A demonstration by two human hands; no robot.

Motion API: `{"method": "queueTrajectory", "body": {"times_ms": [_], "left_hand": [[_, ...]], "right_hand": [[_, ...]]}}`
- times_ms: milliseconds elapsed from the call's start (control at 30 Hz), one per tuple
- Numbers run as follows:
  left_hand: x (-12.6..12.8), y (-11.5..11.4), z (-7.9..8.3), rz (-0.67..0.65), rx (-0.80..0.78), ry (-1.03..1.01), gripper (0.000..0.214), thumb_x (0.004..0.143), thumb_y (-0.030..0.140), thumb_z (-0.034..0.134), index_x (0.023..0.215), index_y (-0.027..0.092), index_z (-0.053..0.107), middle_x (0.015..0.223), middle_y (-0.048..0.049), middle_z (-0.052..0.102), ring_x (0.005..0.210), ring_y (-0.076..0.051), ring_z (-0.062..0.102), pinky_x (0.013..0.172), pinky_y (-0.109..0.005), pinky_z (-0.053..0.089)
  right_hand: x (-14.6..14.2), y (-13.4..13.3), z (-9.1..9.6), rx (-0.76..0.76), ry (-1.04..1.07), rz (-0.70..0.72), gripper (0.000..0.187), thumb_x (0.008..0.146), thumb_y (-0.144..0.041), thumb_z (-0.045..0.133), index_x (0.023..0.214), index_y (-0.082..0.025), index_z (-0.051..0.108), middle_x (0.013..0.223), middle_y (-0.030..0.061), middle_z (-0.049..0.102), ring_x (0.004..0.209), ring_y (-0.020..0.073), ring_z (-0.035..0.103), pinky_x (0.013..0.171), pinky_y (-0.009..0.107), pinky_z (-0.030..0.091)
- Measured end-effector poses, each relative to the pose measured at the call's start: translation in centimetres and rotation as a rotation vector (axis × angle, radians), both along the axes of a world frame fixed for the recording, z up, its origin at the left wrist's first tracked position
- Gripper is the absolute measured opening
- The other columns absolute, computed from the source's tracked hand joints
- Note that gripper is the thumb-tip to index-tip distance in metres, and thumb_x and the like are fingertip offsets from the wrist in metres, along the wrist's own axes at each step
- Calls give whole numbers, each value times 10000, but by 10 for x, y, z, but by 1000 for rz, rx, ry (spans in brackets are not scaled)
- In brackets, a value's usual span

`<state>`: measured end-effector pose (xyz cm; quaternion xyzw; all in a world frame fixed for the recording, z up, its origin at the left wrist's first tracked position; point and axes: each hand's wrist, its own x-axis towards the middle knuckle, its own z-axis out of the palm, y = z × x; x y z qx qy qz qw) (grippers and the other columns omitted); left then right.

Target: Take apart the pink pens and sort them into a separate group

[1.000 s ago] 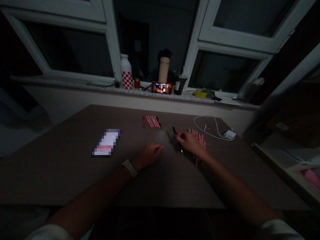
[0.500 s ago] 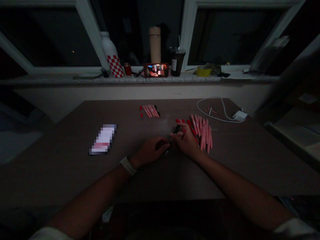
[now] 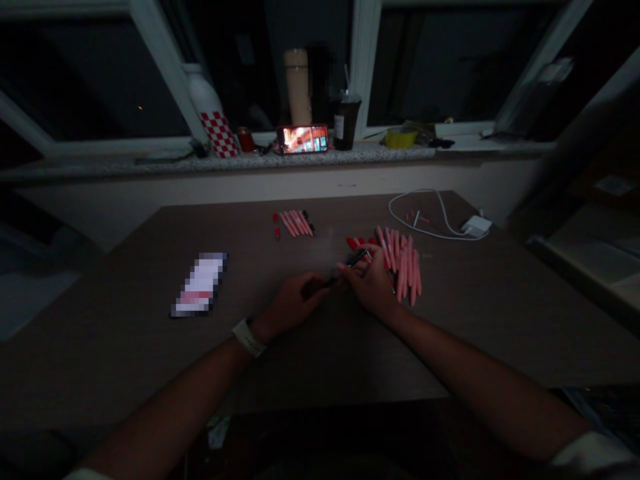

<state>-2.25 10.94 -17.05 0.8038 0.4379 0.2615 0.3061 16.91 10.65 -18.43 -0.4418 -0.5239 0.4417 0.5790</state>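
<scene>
A dark pen [image 3: 350, 263] lies between my two hands over the brown table [image 3: 150, 347]. My right hand [image 3: 370, 283] pinches its upper part. My left hand [image 3: 295, 303], with a pale watch at the wrist, is closed round its lower end. Just right of my right hand is a pile of several pink pens [image 3: 403, 263] with red caps beside them. Further back lies a small row of pink pens [image 3: 294, 223].
A blurred flat item [image 3: 199, 283] lies at the left of the table. A white cable and charger [image 3: 450, 227] sit at the back right. The windowsill holds a checked bottle [image 3: 210, 113], a lit phone [image 3: 303, 139], a tall flask and a dark cup.
My right hand brought the dark pen leftward and my left hand closed onto its lower end. The view tilted downward, uncovering the pile of pink pens.
</scene>
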Motion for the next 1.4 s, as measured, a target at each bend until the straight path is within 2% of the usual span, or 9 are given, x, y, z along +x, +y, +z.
{"method": "queueTrajectory", "body": {"times_ms": [133,267,367,467,633,833,933,1100,1400], "left_hand": [[-2,3,-1,89,8,-57,306,882,431,543,1038,179,620,918,-39,681,782,-168,612,690,-273,472],[-4,5,-2,167,36,-73,290,877,422,558,1026,181,618,862,-24,667,755,-159,604,663,-265,467],[-4,5,-2,183,34,-89,307,858,446,585,1011,181,618,820,-13,661,717,-154,595,625,-255,456],[-3,4,-1,173,28,-108,308,855,461,589,979,182,629,850,-20,678,742,-159,611,646,-258,463],[-5,4,1,149,12,-76,307,865,467,572,920,178,663,781,-20,686,684,-157,606,605,-253,446],[-8,8,5,102,15,-33,327,879,463,542,933,193,719,839,-26,721,739,-171,626,678,-264,455],[-10,9,7,72,20,-5,361,890,479,514,918,196,737,795,-14,709,712,-163,615,659,-253,438],[-11,10,8,58,-41,5,445,899,512,470,769,170,723,626,16,628,585,-130,546,566,-229,374],[-13,11,11,15,-205,-64,477,870,560,473,707,154,665,616,2,598,598,-138,522,550,-229,381]], "right_hand": [[-2,2,-2,-37,90,-12,599,751,-381,720,1162,-252,303,762,-3,672,629,189,697,548,286,552],[-3,4,-4,-53,100,-15,381,754,-401,710,985,-230,459,814,26,695,676,195,703,532,278,545],[-2,4,-3,-88,80,0,318,731,-404,734,866,-206,525,780,34,701,709,209,706,547,275,537],[-1,4,-2,-109,77,-6,320,706,-409,756,842,-197,560,738,32,706,703,216,702,553,279,525],[0,3,0,-148,17,-47,331,686,-444,764,805,-190,589,698,35,715,637,201,676,518,265,480],[0,3,0,-164,-31,-73,372,678,-495,758,788,-180,595,665,33,710,542,165,621,454,234,391],[0,3,-1,-140,-7,-43,379,682,-497,756,818,-174,613,685,34,714,592,176,645,494,240,423],[0,4,-3,-90,43,-7,365,684,-477,762,835,-179,614,708,36,714,670,199,678,588,274,490],[1,2,5,-45,64,71,352,659,-449,775,809,-189,592,754,27,702,720,182,681,689,298,521]]}}
